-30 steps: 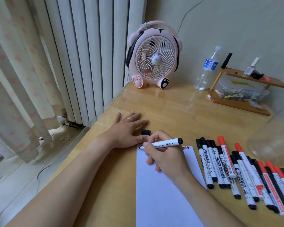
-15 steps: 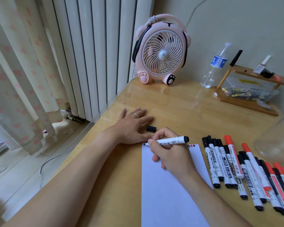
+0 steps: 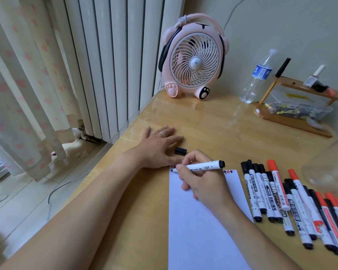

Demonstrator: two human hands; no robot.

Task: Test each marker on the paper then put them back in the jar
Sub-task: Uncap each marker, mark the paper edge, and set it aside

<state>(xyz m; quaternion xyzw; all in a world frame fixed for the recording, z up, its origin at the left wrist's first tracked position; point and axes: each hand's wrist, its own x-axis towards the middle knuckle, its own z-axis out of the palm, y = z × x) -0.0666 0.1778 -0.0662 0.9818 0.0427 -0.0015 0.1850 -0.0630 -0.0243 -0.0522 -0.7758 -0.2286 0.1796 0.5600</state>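
Low in the frame, white paper (image 3: 199, 230) lies on the wooden table (image 3: 213, 129). At centre the right hand (image 3: 203, 182) pinches an uncapped black marker (image 3: 201, 167), tip at the sheet's upper left corner. Just above, the left hand (image 3: 156, 147) rests flat, fingers spread, beside the black cap (image 3: 180, 150). Capped markers (image 3: 293, 201) lie in a row at right, the clear jar (image 3: 328, 164) beyond.

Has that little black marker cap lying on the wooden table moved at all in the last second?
No. The small black marker cap still lies just beyond the white paper's top-left corner, beside the flat left hand; only the camera shifted.
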